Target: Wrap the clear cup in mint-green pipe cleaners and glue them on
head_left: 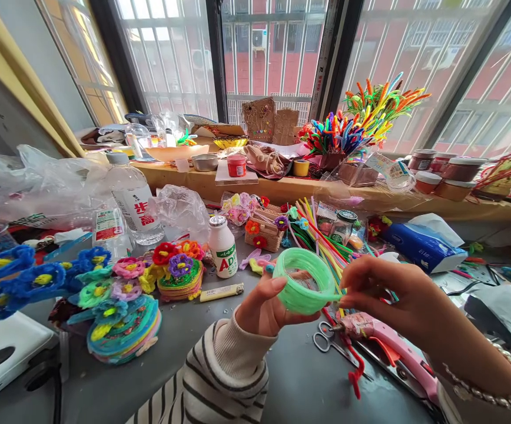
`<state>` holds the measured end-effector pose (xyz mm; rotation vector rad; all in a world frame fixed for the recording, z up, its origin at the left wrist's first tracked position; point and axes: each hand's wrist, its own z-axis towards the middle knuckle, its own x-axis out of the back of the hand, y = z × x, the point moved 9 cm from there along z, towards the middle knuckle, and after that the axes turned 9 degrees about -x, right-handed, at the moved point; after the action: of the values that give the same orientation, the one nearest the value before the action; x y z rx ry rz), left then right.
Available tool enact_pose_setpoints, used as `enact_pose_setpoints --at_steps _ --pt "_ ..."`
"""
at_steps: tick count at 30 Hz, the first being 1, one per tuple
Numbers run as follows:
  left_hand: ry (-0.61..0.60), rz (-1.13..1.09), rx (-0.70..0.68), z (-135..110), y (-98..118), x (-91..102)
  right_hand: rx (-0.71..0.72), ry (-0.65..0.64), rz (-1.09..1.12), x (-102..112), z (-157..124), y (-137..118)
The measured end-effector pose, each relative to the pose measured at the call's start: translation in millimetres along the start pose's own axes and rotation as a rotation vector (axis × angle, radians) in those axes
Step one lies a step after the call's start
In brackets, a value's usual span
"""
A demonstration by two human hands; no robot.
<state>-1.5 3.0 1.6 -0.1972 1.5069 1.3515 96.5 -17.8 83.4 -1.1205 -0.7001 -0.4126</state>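
Note:
My left hand (pixel 264 303), in a striped sleeve, holds a light-green pipe-cleaner ring (pixel 304 301) with its thumb on the near left rim and fingers behind and below. The ring is tilted, its opening facing up and toward me. At its right edge my right hand (pixel 379 288) is closed in a pinch on a thin green strand end (pixel 335 298) coming off the ring. Below my hands lie scissors (pixel 324 338), a pink glue gun (pixel 385 341) and a red pipe cleaner (pixel 356 374).
Pipe-cleaner flowers on coiled bases (pixel 125 330) stand at left, beside a white bottle (pixel 224 247) and a lighter (pixel 221 292). Long coloured pipe cleaners (pixel 319 235), a glass jar (pixel 342 228) and a blue tissue pack (pixel 423 241) lie behind. A clear water bottle (pixel 136 200) stands back left.

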Motion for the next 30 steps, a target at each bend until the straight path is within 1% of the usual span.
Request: enact_pose_setpoints --at_steps 2,4,7,10,13,16,21,26,30 --pt "-0.012 -0.005 0.011 0 -1 -0.8 -0.055 -0.028 0.075 -2 0 6" --pt "-0.040 -0.012 0.024 0 -3 -2.1 -0.082 -0.073 0.100 -5 -1 8" --pt "-0.073 -0.025 0.048 -1 -7 -1.6 -0.101 -0.142 0.066 -9 -2 7" --pt "-0.088 -0.024 0.079 -1 -11 -0.5 -0.109 -0.177 0.011 -10 -4 5" --pt "-0.114 -0.012 0.117 -3 -14 -3.5 -0.126 -0.215 0.001 -11 -5 4" --pt "-0.114 0.008 0.141 -3 -16 -6.4 -0.138 -0.264 0.023 -14 -7 5" --pt "-0.065 0.051 0.165 -3 -19 -4.2 -0.142 -0.328 0.040 -18 -9 7" --pt "-0.117 0.058 0.194 -4 -22 -5.3 -0.156 -0.383 0.028 -20 -11 7" --pt "-0.129 0.048 0.214 -5 -24 -4.5 -0.179 -0.426 0.036 -22 -13 5"
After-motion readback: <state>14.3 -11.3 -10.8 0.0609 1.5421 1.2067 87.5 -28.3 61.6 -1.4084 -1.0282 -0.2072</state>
